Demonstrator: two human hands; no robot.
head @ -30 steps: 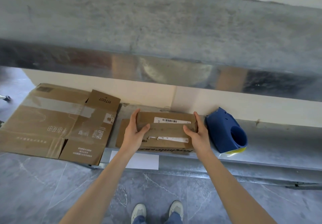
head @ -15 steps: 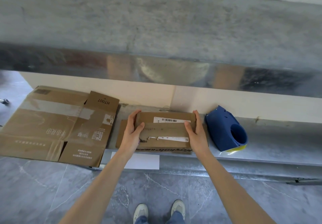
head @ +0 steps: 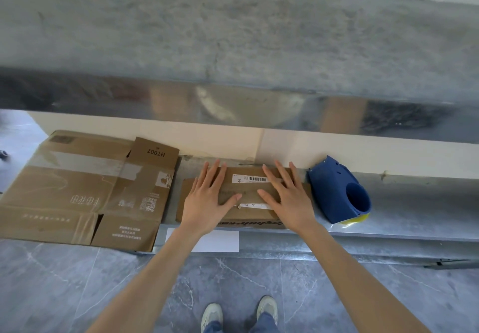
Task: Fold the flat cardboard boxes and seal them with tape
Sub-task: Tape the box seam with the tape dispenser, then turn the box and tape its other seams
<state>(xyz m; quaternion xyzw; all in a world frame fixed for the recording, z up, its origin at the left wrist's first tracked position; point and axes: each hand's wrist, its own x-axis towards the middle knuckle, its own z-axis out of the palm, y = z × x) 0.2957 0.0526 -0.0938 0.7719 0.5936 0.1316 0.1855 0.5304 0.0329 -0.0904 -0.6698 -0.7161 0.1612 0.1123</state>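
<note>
A small brown cardboard box [head: 248, 190] with a white barcode label lies flattened on the metal shelf [head: 401, 218]. My left hand [head: 210, 200] rests flat on its left half, fingers spread. My right hand [head: 287, 197] lies flat on its right half, fingers spread. Both palms press down on the box top; neither grips anything. A blue tape dispenser [head: 339, 190] with yellow tape under it stands just right of the box, a short gap from my right hand.
A large flattened cardboard box [head: 77, 190] marked HT007 lies at the left, overhanging the shelf edge. A metal shelf [head: 233, 34] overhangs above. A white label [head: 223, 242] is stuck on the shelf front. Grey tiled floor and my shoes are below.
Both hands left the box's sides and now lie flat on its top with fingers spread. The box looks lower and flatter than before.
</note>
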